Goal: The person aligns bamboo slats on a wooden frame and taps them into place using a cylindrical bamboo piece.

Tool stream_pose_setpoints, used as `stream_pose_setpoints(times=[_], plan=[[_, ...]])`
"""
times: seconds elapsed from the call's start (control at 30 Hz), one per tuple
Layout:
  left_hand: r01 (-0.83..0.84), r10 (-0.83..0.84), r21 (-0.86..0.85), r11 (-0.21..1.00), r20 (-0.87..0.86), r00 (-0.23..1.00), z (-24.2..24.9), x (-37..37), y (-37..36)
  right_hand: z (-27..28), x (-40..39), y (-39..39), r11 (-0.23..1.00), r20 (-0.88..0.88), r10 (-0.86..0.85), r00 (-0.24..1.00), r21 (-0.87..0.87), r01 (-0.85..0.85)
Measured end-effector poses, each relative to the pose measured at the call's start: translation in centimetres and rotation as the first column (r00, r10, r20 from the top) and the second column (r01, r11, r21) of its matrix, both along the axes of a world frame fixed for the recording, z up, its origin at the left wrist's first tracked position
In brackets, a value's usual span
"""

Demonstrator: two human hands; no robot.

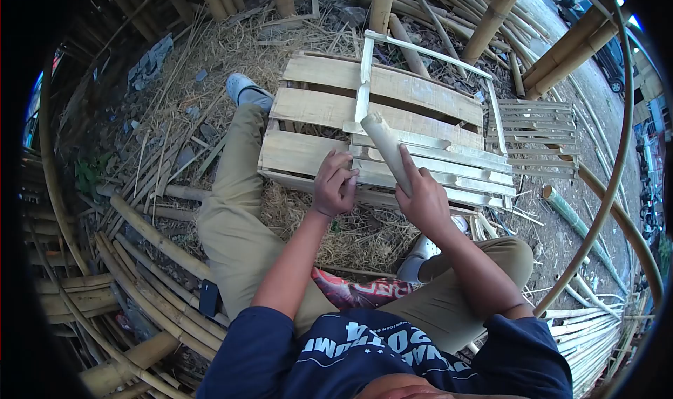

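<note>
1. The right hand (426, 197) is gripping the lower end of a thick bamboo piece (385, 147), its fingers wrapping round it; the piece is slanting over the near end of the left rail of a bamboo frame (366, 63); whether it is touching the rail, one cannot tell.
2. The left hand (334, 187) is curling its fingers right beside the left ends of the slats (463, 168); whether they are pinching one, the view is not showing; a slip of the bamboo piece could be catching those fingers, because they are lying so near it.
3. The slats are resting side by side on the table (308, 105), seemingly loose; if so, a knock or an off-centre push could be skewing their spacing.
4. The table is showing gaps between its boards; a slat or rail spanning one could be flexing or splitting under a hard press, since nothing is backing it there.
5. Bare fingers are working beside split bamboo; rough edges could be driving in splinters if a hand is sliding along them.
</note>
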State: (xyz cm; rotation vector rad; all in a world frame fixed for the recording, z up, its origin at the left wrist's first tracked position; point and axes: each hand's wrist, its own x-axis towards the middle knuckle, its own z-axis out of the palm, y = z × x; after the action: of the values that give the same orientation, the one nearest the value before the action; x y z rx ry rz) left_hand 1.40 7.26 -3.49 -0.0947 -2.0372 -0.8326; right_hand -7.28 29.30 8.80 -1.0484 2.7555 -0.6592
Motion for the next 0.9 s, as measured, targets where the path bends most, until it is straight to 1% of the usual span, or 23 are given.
stream_pose_setpoints(times=[0.03,0.13,0.23,0.27,0.33,0.4,0.43,0.47,0.5,0.57,0.6,0.63,0.67,0.73,0.8,0.9], plan=[[0.013,-0.013,0.017,1.000,0.024,1.000,-0.3,0.4,0.4,0.4,0.4,0.2,0.999,0.000,-0.028,1.000,-0.027,0.028],[0.020,-0.020,0.001,1.000,0.047,0.999,-0.3,0.5,0.4,1.2,-0.1,0.3,0.999,0.012,0.021,1.000,0.041,-0.021],[-0.021,0.021,-0.034,0.999,0.011,1.000,-0.1,0.3,0.5,-0.5,-0.2,0.4,0.997,-0.027,0.081,0.996,-0.003,-0.081],[-0.015,0.015,-0.024,1.000,0.016,1.000,-0.1,0.3,0.6,-0.7,-0.3,0.5,0.996,-0.007,0.078,0.997,0.047,-0.077],[-0.005,0.005,-0.003,1.000,0.019,1.000,-0.1,0.2,0.6,0.6,-0.4,0.0,0.986,0.027,0.071,0.997,0.147,-0.074],[0.011,-0.011,0.010,1.000,0.006,1.000,0.0,0.2,0.6,1.5,-0.6,0.0,0.993,-0.101,0.051,0.994,-0.101,-0.062],[0.021,-0.021,0.015,1.000,0.001,1.000,0.2,0.2,0.6,2.1,-0.6,-0.1,0.972,-0.160,0.029,0.987,-0.225,-0.065],[0.027,-0.027,0.025,0.999,-0.009,1.000,0.3,0.0,0.6,2.7,-0.5,-0.4,0.913,-0.222,-0.031,0.975,-0.402,-0.063],[0.031,-0.030,0.037,0.999,-0.015,0.999,0.2,-0.1,0.6,3.4,-0.5,-0.9,0.829,-0.300,-0.114,0.947,-0.554,-0.076],[0.028,-0.029,0.056,0.998,0.009,1.000,0.1,0.5,0.9,1.2,-0.3,-0.9,0.769,-0.363,-0.227,0.904,-0.636,-0.062],[0.030,-0.031,0.054,0.998,0.029,0.999,-0.1,0.6,0.8,1.7,-0.3,-0.3,0.974,-0.275,0.021,0.961,-0.210,-0.081],[0.031,-0.032,0.047,0.998,0.039,0.999,0.1,0.3,0.7,2.5,-0.9,0.4,0.952,-0.082,0.205,0.975,0.247,-0.179],[0.029,-0.031,0.049,0.998,0.036,0.999,0.2,0.4,0.7,-1.1,-0.7,1.0,0.990,-0.111,0.141,0.984,-0.002,-0.143],[0.037,-0.038,0.051,0.998,0.022,0.999,0.5,0.2,0.6,0.0,-0.8,0.6,0.996,-0.106,0.073,0.992,-0.039,-0.077],[0.026,-0.027,0.037,0.999,0.018,0.999,0.4,0.1,0.6,0.5,-1.3,1.0,0.998,-0.095,0.060,0.994,-0.018,-0.062],[0.004,-0.005,0.039,0.999,0.005,1.000,0.4,0.0,0.9,0.7,-1.7,1.5,0.981,-0.055,0.099,0.994,0.171,-0.088]])
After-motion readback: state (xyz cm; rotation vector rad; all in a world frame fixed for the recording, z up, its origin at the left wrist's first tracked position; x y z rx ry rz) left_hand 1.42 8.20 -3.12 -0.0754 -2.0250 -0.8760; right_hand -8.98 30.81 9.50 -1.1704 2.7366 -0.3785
